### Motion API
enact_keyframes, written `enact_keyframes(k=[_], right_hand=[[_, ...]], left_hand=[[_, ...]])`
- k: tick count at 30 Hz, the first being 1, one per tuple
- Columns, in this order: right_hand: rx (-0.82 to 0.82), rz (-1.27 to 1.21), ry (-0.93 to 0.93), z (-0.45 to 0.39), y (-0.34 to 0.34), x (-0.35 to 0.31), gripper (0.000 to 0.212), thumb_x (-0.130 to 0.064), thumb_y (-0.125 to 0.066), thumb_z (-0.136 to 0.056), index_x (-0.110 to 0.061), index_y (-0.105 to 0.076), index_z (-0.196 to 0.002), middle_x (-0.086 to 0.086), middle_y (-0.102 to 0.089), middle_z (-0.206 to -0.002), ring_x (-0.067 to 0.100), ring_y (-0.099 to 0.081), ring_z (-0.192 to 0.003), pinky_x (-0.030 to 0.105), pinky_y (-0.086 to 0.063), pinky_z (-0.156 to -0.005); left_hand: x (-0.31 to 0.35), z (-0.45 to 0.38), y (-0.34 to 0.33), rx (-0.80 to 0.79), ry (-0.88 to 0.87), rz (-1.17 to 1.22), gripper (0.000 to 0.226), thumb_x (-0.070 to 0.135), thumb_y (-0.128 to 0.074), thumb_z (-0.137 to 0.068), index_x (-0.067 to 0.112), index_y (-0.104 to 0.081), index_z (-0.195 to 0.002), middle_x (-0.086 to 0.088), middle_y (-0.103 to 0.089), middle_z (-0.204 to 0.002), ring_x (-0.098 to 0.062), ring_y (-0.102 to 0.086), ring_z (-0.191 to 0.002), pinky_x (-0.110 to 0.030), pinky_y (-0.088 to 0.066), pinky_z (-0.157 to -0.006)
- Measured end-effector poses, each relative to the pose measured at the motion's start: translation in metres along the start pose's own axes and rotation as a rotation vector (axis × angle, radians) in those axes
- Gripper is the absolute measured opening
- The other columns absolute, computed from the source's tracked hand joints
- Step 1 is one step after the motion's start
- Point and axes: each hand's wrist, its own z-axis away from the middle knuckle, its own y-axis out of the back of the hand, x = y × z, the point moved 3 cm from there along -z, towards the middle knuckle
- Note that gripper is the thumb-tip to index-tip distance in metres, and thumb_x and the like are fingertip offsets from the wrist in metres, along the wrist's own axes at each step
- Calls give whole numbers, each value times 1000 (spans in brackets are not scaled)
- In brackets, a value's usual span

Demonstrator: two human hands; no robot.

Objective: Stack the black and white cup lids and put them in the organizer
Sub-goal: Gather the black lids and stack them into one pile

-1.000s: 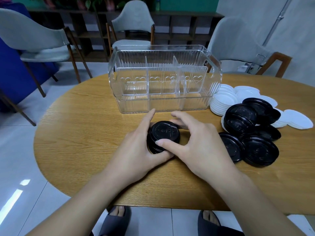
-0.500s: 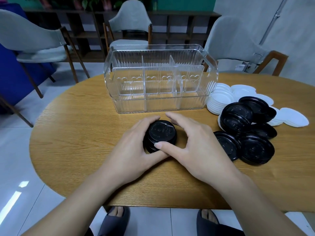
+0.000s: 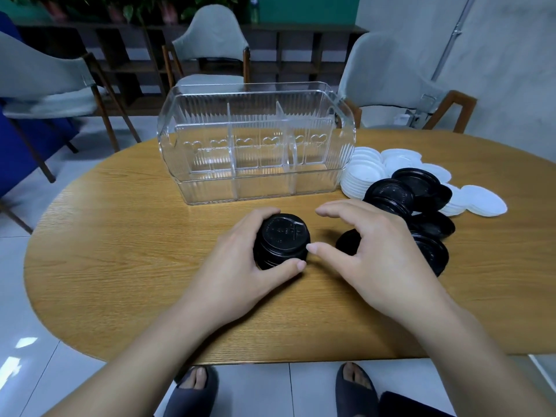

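On the oval wooden bench a clear ribbed plastic organizer stands behind loose piles of white round lids and black round lids, while the left hand curls its fingers round a short stack of black lids and the right hand hovers just beside it, fingers spread and loosely bent, holding nothing.

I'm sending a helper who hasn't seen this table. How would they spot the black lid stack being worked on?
On the oval wooden table, look just in front of the clear organizer. The small black lid stack stands there alone, gripped by the left hand, apart from the loose black and white lids heaped at the right.
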Motion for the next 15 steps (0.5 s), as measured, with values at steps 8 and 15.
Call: enact_keyframes(k=[8,15], right_hand=[[45,4,-32,13,27,17,46,-42,-90,-87,-29,-78,-130,-23,-71,-130,-4,-60,-125,3,-35,-107],[-119,234,5,27,26,27,45,-72,-80,-79,-38,-72,-107,-22,-56,-112,10,-51,-115,36,-36,-109]], left_hand=[[16,-8,-20,-23,-24,-3,85,67,-85,-87,39,-48,-158,26,-62,-147,3,-57,-137,-26,-46,-116],[24,-6,-26,-19,-50,-21,83,65,-84,-89,38,-48,-158,25,-62,-147,3,-57,-136,-20,-44,-113]])
